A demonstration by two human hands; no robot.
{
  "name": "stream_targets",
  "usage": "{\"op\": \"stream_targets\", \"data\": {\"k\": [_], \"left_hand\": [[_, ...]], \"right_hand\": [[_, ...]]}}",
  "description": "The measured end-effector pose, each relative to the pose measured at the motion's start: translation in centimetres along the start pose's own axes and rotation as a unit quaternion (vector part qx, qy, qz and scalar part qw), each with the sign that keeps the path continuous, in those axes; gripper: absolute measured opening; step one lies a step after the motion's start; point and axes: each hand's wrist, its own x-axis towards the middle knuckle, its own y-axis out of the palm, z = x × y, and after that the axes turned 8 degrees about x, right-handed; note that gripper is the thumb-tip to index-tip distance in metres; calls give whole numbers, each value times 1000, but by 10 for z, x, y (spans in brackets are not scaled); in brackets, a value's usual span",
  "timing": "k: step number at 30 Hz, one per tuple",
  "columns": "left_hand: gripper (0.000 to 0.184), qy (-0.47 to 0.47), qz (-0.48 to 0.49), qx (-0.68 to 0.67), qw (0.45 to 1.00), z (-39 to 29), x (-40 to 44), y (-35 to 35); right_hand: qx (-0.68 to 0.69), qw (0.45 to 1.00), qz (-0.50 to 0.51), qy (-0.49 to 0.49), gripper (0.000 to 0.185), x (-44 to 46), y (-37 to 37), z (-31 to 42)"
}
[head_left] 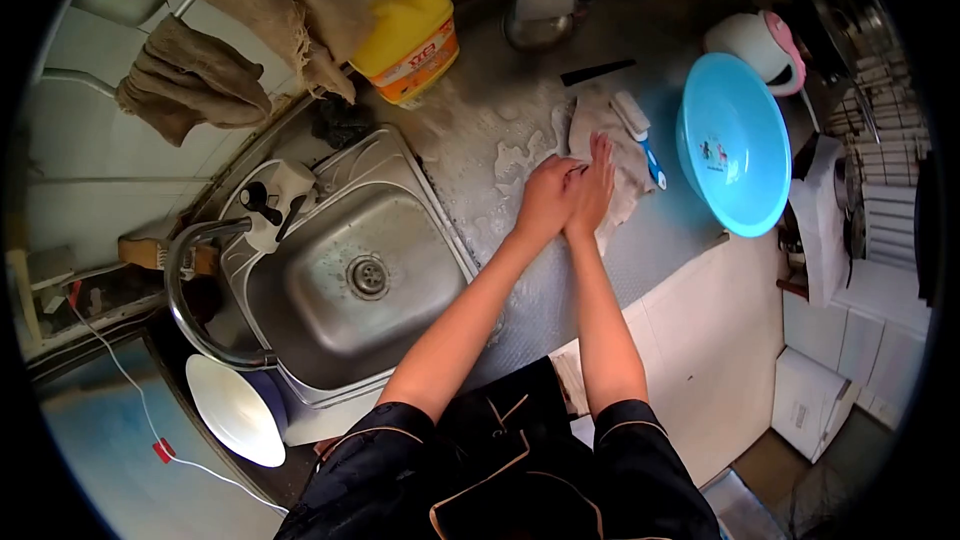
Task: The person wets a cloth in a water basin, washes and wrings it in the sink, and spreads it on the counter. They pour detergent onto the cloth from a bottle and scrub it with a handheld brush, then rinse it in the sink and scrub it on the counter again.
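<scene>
Over the wet metal counter (480, 130), my two hands meet and touch. My left hand (545, 202) is closed, its curled fingers against the palm side of my right hand; what lies inside, if anything, is hidden. My right hand (592, 190) has its fingers stretched out straight, pointing away from me. Just beyond and under them is a crumpled beige cloth (625, 175). A brush (650, 160) with a blue-and-white handle and pale head lies on this cloth. Farther back rests a flat black strip (598, 72).
A steel sink (330, 310) with a curved faucet (180, 280) is at left, beside a white bowl (235, 410). A yellow detergent bottle (410, 40) stands behind. Brown cloths (190, 80) hang on the wall. A tilted blue basin (735, 145) and white-and-pink kettle (755, 45) are at right.
</scene>
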Motion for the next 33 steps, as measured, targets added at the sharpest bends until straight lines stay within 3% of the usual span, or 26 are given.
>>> {"op": "stream_targets", "data": {"k": [2,3,5,8,12,14,20,22,24,26,28,29,30,32,33], "left_hand": [[24,29,-19,40,999,-4,7,2],[24,57,-47,54,996,-2,10,3],[25,36,-41,58,997,-1,8,-2],[27,4,-42,54,998,-2,-11,-12],[28,-30,-72,64,995,-15,-56,-42],[28,-52,-77,68,993,-18,-84,-63],[28,-78,-123,119,982,-23,-144,-122],[29,-79,-137,137,978,-25,-166,-145],[28,-144,-161,155,964,-30,-188,-169],[31,-160,-169,163,959,-25,-212,-187],[33,-174,-183,181,951,-16,-224,-200],[35,-185,-234,160,941,-12,-233,-207],[37,-196,-283,138,929,-6,-244,-214],[41,-203,-318,105,920,25,-266,-229],[43,-230,-356,53,904,40,-273,-238]], "right_hand": [[35,999,16,-18,64,25,7,-5],[96,992,47,-73,63,35,10,-10],[195,967,96,-131,60,49,10,2],[152,957,171,-180,59,58,20,9],[75,957,216,-179,61,29,33,31],[120,952,275,-61,63,-2,39,55],[273,891,363,-9,59,-85,76,118],[166,914,314,-195,54,-95,76,139],[175,916,317,-175,47,-111,85,158],[353,811,467,-13,43,-151,121,164],[531,760,359,103,40,-194,132,199],[653,527,383,386,38,-211,150,202],[655,521,387,387,38,-218,148,213],[553,734,340,197,38,-221,135,231],[552,734,323,228,37,-229,144,231]]}}
